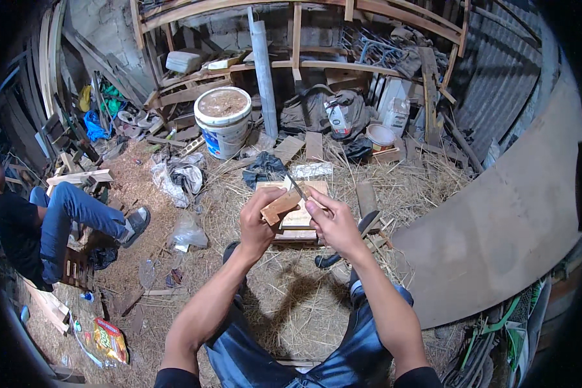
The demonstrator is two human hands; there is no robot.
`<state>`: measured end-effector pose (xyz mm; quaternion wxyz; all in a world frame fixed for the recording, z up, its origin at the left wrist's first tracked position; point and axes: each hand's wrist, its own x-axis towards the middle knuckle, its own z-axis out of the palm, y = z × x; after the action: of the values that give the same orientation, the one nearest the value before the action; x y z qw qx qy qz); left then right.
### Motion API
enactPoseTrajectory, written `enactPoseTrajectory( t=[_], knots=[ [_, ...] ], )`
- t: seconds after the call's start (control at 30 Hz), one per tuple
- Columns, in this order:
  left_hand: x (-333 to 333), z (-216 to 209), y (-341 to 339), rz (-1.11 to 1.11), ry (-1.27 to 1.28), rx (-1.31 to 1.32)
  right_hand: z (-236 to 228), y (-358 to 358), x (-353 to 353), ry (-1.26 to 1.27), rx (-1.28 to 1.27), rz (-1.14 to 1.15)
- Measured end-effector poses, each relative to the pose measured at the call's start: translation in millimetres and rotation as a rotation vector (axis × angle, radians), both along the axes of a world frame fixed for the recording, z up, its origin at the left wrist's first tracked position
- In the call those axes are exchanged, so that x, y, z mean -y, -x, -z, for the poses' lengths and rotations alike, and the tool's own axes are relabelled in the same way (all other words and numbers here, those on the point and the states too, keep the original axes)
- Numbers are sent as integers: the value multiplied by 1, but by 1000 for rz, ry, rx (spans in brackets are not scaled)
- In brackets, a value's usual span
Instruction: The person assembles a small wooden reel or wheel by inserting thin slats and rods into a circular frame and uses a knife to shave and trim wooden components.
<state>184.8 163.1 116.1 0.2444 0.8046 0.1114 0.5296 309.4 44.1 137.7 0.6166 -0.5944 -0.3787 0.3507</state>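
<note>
My left hand (260,220) is closed around a short wooden block (283,204), which it holds tilted in front of my knees. My right hand (335,225) grips a slim dark metal tool (295,183). Its narrow end points up and away to the left, across the block's far end. The grip is hidden in my fingers, and I cannot tell whether it is a file or a blade. Beneath both hands lies a pale wooden board (297,217), low over the straw. A curved black object (328,260) rests just right of it, partly behind my right forearm.
Ahead stands a white bucket (223,119) beside an upright grey pipe (264,77). A large flat sheet (491,233) leans along the right. Another person (71,226) sits at the left. Plastic bags (178,178) and wood scraps (288,149) lie on the straw-covered ground.
</note>
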Motion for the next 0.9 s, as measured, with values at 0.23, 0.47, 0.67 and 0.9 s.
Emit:
enactPoseTrajectory(
  t=[0.23, 0.47, 0.67, 0.9],
  knots=[
    [4, -2, 0, -3, 3, -30, 10, 7, -7, -42, 72, 121],
    [5, 5, -4, -31, -31, -61, 6, 11, -7, 51, -108, 145],
    [5, 4, -5, -38, -122, -162, 0, 14, -6, 84, -300, 186],
    [10, 5, -12, -48, -206, -140, 1, 12, -6, 81, -333, 224]
  ],
)
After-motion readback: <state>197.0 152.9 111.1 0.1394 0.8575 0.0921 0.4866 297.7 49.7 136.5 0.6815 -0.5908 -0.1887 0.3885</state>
